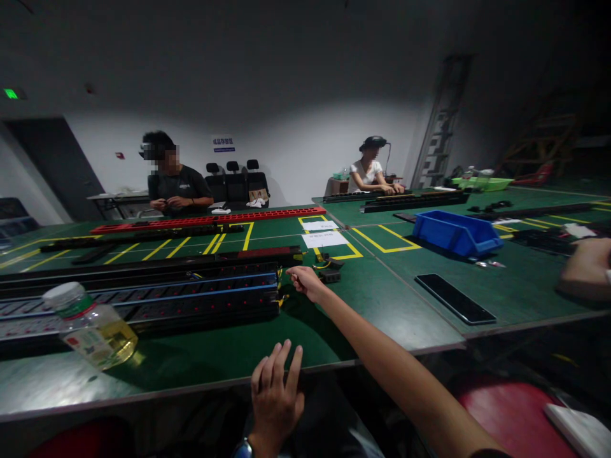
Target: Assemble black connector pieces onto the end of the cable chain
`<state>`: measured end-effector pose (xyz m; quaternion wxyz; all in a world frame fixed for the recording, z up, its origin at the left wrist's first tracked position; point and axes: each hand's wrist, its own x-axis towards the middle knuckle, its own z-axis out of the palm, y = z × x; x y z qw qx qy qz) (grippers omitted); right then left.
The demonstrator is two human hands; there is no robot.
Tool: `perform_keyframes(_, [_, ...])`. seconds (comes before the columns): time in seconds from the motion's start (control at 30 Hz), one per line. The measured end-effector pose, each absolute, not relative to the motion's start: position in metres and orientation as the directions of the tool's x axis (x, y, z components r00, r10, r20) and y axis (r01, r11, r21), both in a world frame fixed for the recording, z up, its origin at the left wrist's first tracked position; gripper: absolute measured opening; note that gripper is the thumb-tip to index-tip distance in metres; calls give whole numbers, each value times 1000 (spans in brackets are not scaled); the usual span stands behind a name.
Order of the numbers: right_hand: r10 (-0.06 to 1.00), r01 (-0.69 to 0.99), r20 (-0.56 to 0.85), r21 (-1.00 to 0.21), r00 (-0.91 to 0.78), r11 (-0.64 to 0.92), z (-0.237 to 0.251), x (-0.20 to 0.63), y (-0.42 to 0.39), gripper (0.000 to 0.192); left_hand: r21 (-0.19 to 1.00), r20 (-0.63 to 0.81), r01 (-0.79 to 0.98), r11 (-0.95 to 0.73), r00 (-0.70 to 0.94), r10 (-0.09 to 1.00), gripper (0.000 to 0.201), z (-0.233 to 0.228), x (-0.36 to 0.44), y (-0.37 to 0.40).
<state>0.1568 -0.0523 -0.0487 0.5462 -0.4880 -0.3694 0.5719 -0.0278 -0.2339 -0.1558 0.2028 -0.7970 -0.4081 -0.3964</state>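
My right hand (308, 283) reaches over the table, its fingers curled together right beside the ends of several long black strips (205, 308). These look like socket strips, with red dots along their tops and a blue edge on one. Short yellow wires (283, 300) stick out of their right ends, close to my fingertips. Whether a wire is between the fingers is too small to tell. At the table's front edge is my left hand (277, 397), fingers spread and holding nothing. Small black parts (330, 276) lie just beyond my right hand.
A bottle (98, 327) of yellow liquid stands at front left. To the right are a phone (455, 298) and a blue bin (456, 234). Paper sheets (325, 239) and a red rail (210, 219) lie farther back. Two people work across the table; another person's arm (587, 270) shows at right.
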Motion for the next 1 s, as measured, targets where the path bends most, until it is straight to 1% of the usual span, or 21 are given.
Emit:
perform_keyframes(0.13, [985,-255,-154,-958,75,-130,-49,157,-52,11,17,803,805,-593,342,487,59,-154,-27,-234])
perform_keyframes(0.5, [988,-247,-141,-961,62,-122,-52,158,-51,13,15,801,801,-598,349,487,61,-156,-28,-234])
perform_keyframes(0.67, [989,-248,-135,-962,56,-118,-53,159,-50,9,-8,790,810,-587,365,493,64,-160,-29,-232])
perform_keyframes(0.77, [991,-239,-128,-964,50,-113,-53,159,-50,8,-6,807,805,-593,354,472,64,-162,-28,-231])
perform_keyframes(1.0, [990,-221,-135,-968,45,-122,-51,158,-51,13,7,816,801,-599,341,466,66,-162,-27,-231])
